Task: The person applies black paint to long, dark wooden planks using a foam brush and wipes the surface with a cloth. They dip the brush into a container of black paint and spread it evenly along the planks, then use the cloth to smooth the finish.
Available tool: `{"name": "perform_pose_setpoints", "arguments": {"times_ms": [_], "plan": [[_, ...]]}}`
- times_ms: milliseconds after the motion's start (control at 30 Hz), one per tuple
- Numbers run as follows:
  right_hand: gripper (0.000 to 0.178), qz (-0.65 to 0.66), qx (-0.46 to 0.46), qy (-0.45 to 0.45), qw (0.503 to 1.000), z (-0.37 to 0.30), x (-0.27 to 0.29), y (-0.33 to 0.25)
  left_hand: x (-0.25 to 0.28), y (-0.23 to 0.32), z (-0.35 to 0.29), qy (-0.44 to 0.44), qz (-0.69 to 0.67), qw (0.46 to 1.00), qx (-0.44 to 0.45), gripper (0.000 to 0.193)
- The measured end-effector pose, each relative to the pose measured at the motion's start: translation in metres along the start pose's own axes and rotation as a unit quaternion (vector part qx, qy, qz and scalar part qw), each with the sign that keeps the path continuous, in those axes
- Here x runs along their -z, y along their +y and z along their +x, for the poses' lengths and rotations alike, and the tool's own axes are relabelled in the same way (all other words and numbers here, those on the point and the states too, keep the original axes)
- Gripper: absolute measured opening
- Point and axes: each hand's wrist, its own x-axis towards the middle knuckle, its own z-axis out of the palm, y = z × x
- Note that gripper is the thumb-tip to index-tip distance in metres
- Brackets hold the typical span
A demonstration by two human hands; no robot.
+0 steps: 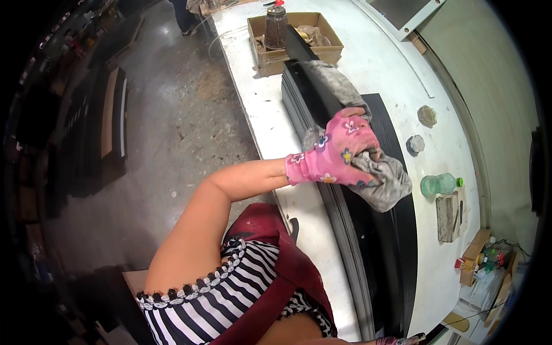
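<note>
My left hand, in a pink flowered glove, is closed on a grey, stained rag. More of the grey cloth lies along a narrow black board just beyond the hand. That board sits tilted on a stack of long black boards, which runs along the white table. At the bottom edge, only a sliver of my right hand shows, in a patterned glove beside the near end of the stack. Its fingers are mostly cut off by the frame.
A cardboard box holding a brown jar stands at the table's far end. Along the right lie two small lidded pots, a green bottle and a worn block. More dark boards stand on the floor at left.
</note>
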Motion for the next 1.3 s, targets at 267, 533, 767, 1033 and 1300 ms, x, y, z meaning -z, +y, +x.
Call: {"name": "perform_pose_setpoints", "arguments": {"times_ms": [267,533,767,1033,1300], "plan": [[0.042,-0.053,-0.042,-0.036,0.997,0.003,-0.003,-0.015,0.031,-0.059,0.009,0.034,0.102,0.994,0.024,0.041],[0.045,0.229,-0.041,-0.126,0.964,-0.005,-0.002,0.062,0.108,-0.175,0.026,0.134,0.085,0.978,0.133,0.036],[0.046,0.165,-0.162,-0.057,0.971,0.001,0.019,0.112,0.152,-0.272,0.032,0.079,0.061,0.949,0.299,0.057],[0.049,0.198,-0.186,-0.051,0.961,-0.027,-0.006,0.091,0.274,-0.450,0.002,0.060,0.176,0.954,0.235,0.036],[0.047,0.086,-0.042,-0.055,0.994,-0.010,0.000,0.045,0.147,-0.261,0.015,0.057,0.003,0.968,0.244,0.041]]}}
